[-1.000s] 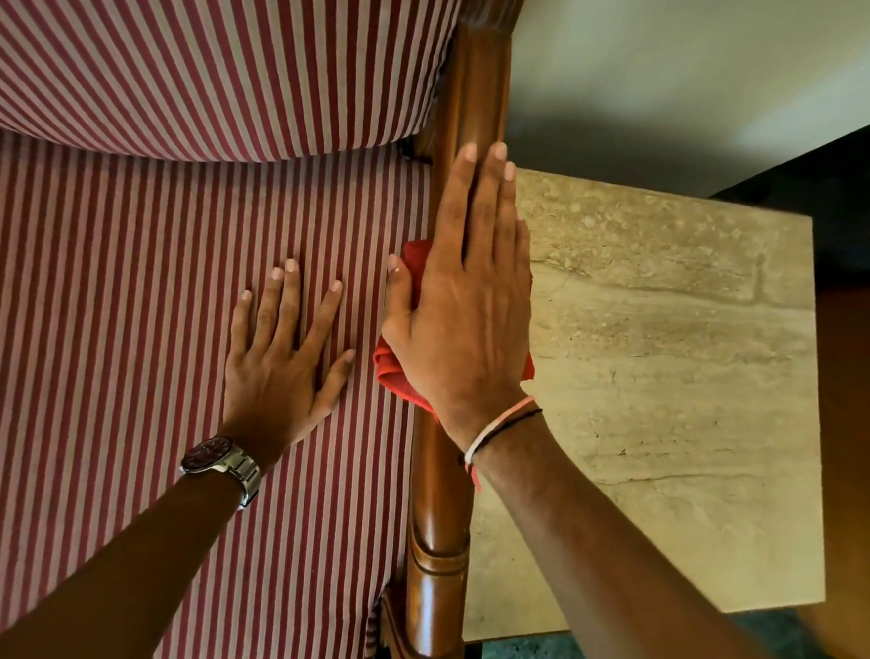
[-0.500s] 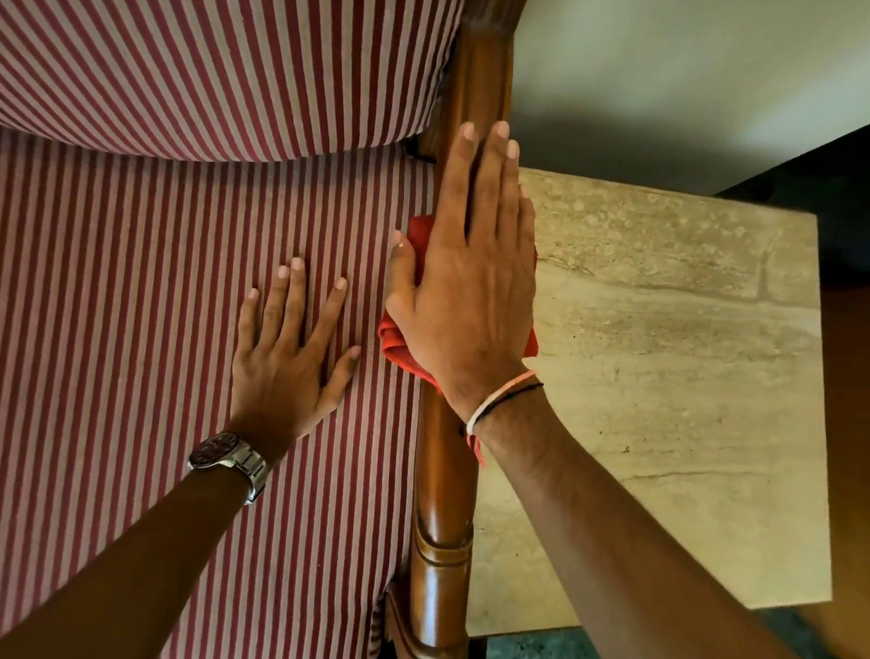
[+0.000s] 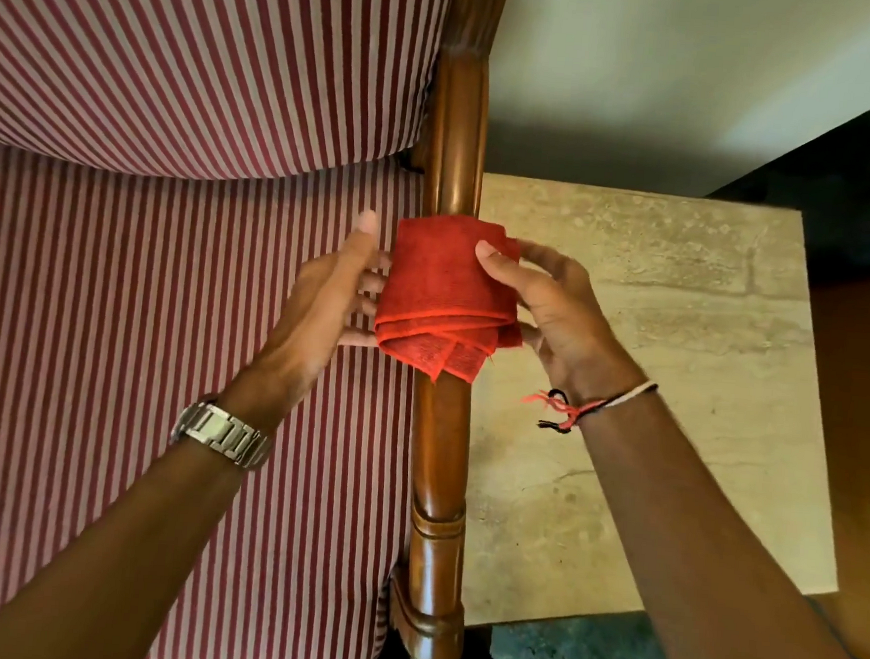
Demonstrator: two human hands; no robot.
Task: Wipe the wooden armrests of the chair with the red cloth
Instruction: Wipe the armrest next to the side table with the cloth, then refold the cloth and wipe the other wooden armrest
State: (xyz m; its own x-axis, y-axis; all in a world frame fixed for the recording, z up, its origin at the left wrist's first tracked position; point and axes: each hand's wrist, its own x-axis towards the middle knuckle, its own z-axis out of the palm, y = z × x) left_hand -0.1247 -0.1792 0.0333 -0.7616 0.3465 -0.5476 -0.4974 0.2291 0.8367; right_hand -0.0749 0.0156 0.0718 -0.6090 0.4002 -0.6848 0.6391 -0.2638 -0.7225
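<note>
Currently, status as observed from beside the chair:

Red cloth [image 3: 445, 299]: folded into a thick pad with several layers showing at its near edge; held between both hands directly over the wooden armrest [image 3: 437, 458]. Whether its underside touches the wood cannot be determined.

Left hand [image 3: 329, 296]: positioned at the cloth's left edge, over the striped seat cushion [image 3: 163, 361]. Thumb raised along the edge, fingers extended toward and under the fold. Supporting the cloth with a loose, partly spread grasp.

Right hand [image 3: 557, 312]: positioned at the cloth's right edge, over the stone-topped side table [image 3: 679, 346]. Thumb pressed on the upper face, fingers curled beneath. Pinching the cloth.

Armrest: polished brown wood, running from the near foreground away toward the chair back, between cushion and table. Turned grooves visible on its near section.

Back cushion [image 3: 210, 56]: same red-and-cream stripes, at the far end of the seat.

Left wrist: metal watch [image 3: 222, 435].

Right wrist: thread bands [image 3: 592, 407] in red, black and white, loose ends hanging.

Wall [image 3: 673, 63]: pale, behind the table.
</note>
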